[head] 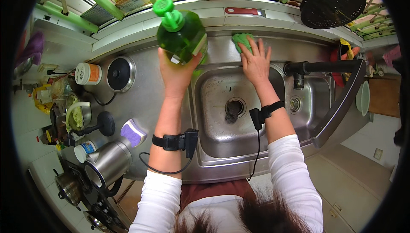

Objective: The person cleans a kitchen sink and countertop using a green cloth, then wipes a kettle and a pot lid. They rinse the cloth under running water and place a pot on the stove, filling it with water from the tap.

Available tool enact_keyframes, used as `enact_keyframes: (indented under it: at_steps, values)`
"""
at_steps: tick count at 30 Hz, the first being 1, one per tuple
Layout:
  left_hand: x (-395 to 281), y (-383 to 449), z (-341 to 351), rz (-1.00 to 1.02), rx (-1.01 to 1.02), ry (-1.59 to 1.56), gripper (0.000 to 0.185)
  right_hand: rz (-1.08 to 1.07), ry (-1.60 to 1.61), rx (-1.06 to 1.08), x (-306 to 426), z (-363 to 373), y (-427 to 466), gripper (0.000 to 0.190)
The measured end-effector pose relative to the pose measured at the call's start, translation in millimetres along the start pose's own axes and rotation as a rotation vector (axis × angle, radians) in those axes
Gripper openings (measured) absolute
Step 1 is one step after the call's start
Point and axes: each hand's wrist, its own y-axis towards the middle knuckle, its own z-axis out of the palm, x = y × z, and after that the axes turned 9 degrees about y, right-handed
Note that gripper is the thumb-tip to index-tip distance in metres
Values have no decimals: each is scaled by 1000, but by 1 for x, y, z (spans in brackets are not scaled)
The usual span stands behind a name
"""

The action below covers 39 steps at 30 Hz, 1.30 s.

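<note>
My left hand (175, 74) grips the lower part of a green pump bottle (181, 36) of translucent plastic with green liquid, at the back left of the sink. A bright green pump head tops it. Palm down, my right hand (258, 61) presses its fingers on a crumpled green cloth (240, 41) on the steel ledge behind the sink. Below both hands lies the large stainless-steel sink basin (211, 130), with water drops on its wall. Dark matter (233, 114) sits at its drain (243, 105); I cannot tell what it is.
A black faucet (342, 95) spans the smaller right basin. Left on the counter are a purple-and-white sponge (133, 133), a steel kettle (110, 161), its base (120, 74) and a white tub (86, 74). A red-handled scraper (245, 11) lies on the tiled sill; a perforated black disc (333, 5) hangs right.
</note>
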Motion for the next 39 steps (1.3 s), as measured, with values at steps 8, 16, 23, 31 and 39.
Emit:
enact_keyframes:
  at_steps: [8, 16, 23, 31, 39]
  values:
    - [-3, 4, 32, 38, 152, 112, 81, 296, -114, -142, -53, 7, -5, 40]
    - [19, -17, 25, -23, 161, 113, 112, 366, -40, -154, -59, 5, -24, 51]
    - [30, -84, -46, -253, 31, 38, 87, 147, 327, -26, 65, 13, -65, 68]
    - [21, -156, -118, -355, -45, -9, 73, 437, 857, -110, 173, 59, -68, 53]
    - [22, -209, -155, -378, -72, -55, 67, 31, 848, 180, 168, 25, -105, 56]
